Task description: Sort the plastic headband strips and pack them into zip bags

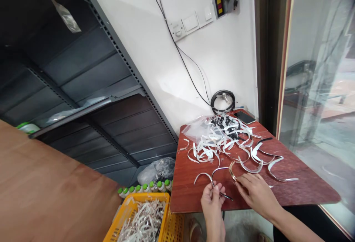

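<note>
Visibly, left fingers (215, 193) pinch a dark strip (227, 197); right fingers (245, 181) meet a gold strip (230, 171), their grip unclear.

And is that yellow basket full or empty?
The yellow basket isn't empty: a tangle of pale strips covers the inside that shows. The picture cuts it off, so I can't tell if it's completely full.

Left hand (212, 197): pinching | Right hand (256, 193): palm down, angled inward
</note>
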{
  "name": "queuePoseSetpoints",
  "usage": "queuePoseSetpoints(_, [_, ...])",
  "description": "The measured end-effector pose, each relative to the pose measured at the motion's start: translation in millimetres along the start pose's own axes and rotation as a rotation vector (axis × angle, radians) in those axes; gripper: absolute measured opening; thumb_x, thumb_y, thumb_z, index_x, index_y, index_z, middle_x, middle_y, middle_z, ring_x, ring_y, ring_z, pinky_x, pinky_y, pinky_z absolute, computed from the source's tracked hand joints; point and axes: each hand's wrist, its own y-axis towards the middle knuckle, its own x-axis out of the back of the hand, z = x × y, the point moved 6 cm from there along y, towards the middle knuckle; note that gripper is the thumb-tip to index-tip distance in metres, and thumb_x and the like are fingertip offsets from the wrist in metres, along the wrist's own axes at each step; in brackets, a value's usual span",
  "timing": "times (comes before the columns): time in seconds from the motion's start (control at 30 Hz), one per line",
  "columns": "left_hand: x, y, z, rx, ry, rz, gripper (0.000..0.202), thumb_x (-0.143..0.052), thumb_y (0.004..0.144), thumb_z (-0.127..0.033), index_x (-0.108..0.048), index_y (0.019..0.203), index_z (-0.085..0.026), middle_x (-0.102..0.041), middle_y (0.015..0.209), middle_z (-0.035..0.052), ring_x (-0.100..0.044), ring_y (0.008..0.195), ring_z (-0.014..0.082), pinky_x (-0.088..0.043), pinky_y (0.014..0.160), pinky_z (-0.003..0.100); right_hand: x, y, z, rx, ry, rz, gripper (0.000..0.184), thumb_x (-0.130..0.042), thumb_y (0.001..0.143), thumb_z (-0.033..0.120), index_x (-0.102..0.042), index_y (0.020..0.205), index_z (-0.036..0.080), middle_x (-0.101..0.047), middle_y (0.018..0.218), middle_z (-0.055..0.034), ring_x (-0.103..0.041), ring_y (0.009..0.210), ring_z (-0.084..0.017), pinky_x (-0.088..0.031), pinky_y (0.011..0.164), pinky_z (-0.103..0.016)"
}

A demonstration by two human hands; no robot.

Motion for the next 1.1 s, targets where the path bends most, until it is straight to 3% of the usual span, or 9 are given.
queuePoseSetpoints(0.13, [13.6, 1.3, -3.9, 0.002, -0.038, -0.049, 0.046, -0.081, 0.057, -0.037, -0.065, 0.093, -0.014, -0.07, 0.096, 0.0146, -0.068, 0.087, 0.0249, -0.054, 0.073, 0.031, -9.3, 1.7, -9.0, 0.029, -0.123, 0.041, 0.023, -0.043, 0.093, 0.025, -0.064, 0.085, 0.02, -0.06, 0.077, -0.0036, -0.054, 0.079, -0.019, -0.032, 0.076, -0.034])
queuePoseSetpoints(0.33, [23.8, 3.1, -4.7, -0.007, -0.049, -0.071, 0.047, -0.082, 0.055, -0.036, -0.065, 0.092, -0.015, -0.069, 0.097, 0.0125, -0.068, 0.087, 0.0252, -0.055, 0.072, 0.032, -19.2, -2.2, -11.6, 0.03, -0.102, 0.023, 0.02, -0.044, 0.092, 0.024, -0.064, 0.091, 0.022, -0.06, 0.081, -0.004, -0.053, 0.081, -0.019, -0.033, 0.075, -0.033])
queuePoseSetpoints(0.6, [19.9, 0.3, -5.0, -0.002, -0.048, -0.053, 0.044, -0.082, 0.057, -0.034, -0.065, 0.092, -0.015, -0.067, 0.097, 0.0091, -0.067, 0.088, 0.0241, -0.055, 0.073, 0.03, -4.5, -0.9, 5.8, 0.051, 0.049, 0.012, 0.022, -0.042, 0.094, 0.022, -0.059, 0.107, 0.023, -0.062, 0.094, -0.0056, -0.054, 0.085, -0.019, -0.037, 0.078, -0.034])
queuePoseSetpoints(0.8, [19.8, 0.9, -12.8, -0.019, -0.052, -0.062, 0.044, -0.081, 0.058, -0.033, -0.064, 0.094, -0.015, -0.067, 0.095, 0.0086, -0.068, 0.086, 0.0229, -0.055, 0.073, 0.03, 12.0, -1.6, -32.9, -0.015, 0.006, -0.113, 0.024, -0.04, 0.094, 0.027, -0.061, 0.105, 0.021, -0.063, 0.093, -0.0077, -0.056, 0.083, -0.019, -0.04, 0.076, -0.033])
queuePoseSetpoints(0.93, [18.5, -2.7, -18.0, -0.033, -0.059, -0.064, 0.042, -0.08, 0.06, -0.032, -0.063, 0.094, -0.014, -0.068, 0.09, 0.0084, -0.068, 0.084, 0.0226, -0.055, 0.072, 0.03, 14.5, -8.6, -58.8, -0.06, -0.039, -0.123, 0.026, -0.04, 0.094, 0.03, -0.064, 0.1, 0.021, -0.063, 0.09, -0.0072, -0.057, 0.081, -0.019, -0.04, 0.072, -0.032])
queuePoseSetpoints(1.1, [16.0, -7.2, -12.9, -0.034, -0.073, -0.043, 0.04, -0.078, 0.063, -0.03, -0.064, 0.096, -0.013, -0.067, 0.098, 0.0103, -0.067, 0.088, 0.0236, -0.055, 0.074, 0.031, 10.3, -18.0, -51.3, -0.033, -0.004, -0.089, 0.023, -0.043, 0.093, 0.03, -0.063, 0.1, 0.022, -0.063, 0.092, -0.0057, -0.058, 0.085, -0.02, -0.041, 0.073, -0.033])
